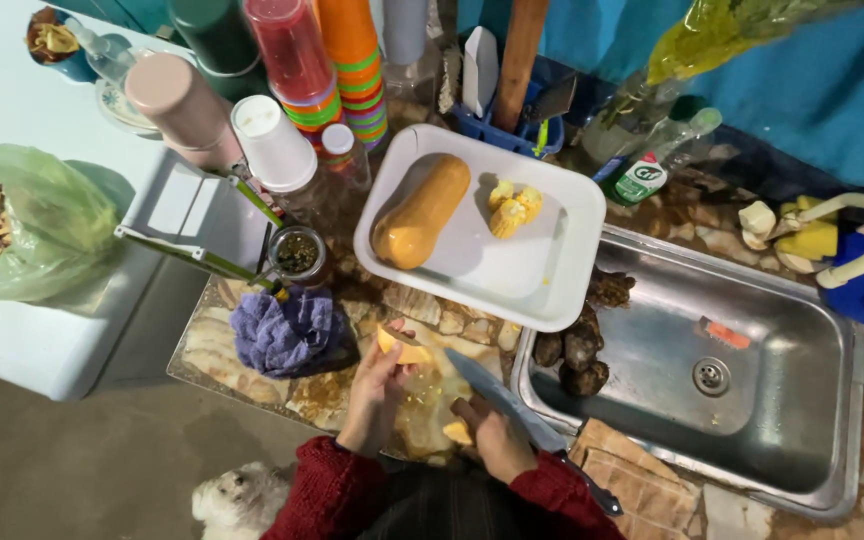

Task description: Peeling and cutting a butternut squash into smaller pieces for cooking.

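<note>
Orange squash piece (404, 348) sits pinched in the left hand (377, 385); the right hand (497, 440), just beside, grips a knife (507, 405). Cutting seems underway; a steady, fingers-clear slice looks needed next.

Your view was evenly lit from overhead, soft shadows fell inside the white tray (542, 290), glare dulled the steel sink (782, 400), and the edges bowed.
</note>
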